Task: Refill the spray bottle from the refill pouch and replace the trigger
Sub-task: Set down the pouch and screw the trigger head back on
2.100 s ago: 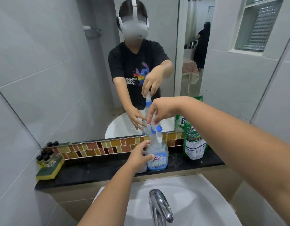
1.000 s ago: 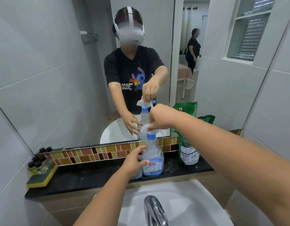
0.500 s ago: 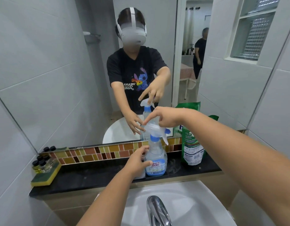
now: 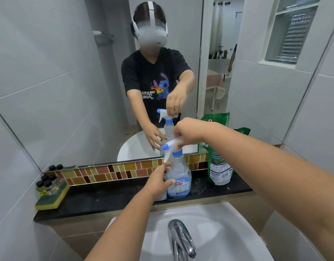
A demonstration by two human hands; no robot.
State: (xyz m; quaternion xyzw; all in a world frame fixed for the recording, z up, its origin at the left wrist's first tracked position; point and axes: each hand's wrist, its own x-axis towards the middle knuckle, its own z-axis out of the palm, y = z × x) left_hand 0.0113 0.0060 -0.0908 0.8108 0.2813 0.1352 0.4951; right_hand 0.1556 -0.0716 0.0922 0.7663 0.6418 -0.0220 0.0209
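The clear spray bottle (image 4: 178, 178) with a blue-and-white label stands upright near the middle of the black ledge (image 4: 109, 199), by its front edge above the white sink (image 4: 218, 228). The left hand (image 4: 158, 182) wraps its body. The right hand (image 4: 186, 131) pinches the white trigger (image 4: 170, 147) on the blue collar, nozzle pointing left. The green refill pouch (image 4: 219, 166) stands toward the ledge's right end against the mirror (image 4: 68, 72).

Spray bottle (image 4: 178, 182), centre of frame: blue label, white script partly legible, "...ing's Stella", start of first word hidden by left hand (image 4: 158, 182). Green refill pouch (image 4: 219, 166), right of centre: barcode and white print panel, too small to read. Mirror, upper centre: black T-shirt (image 4: 153, 72) print reversed, reads "OHANA".
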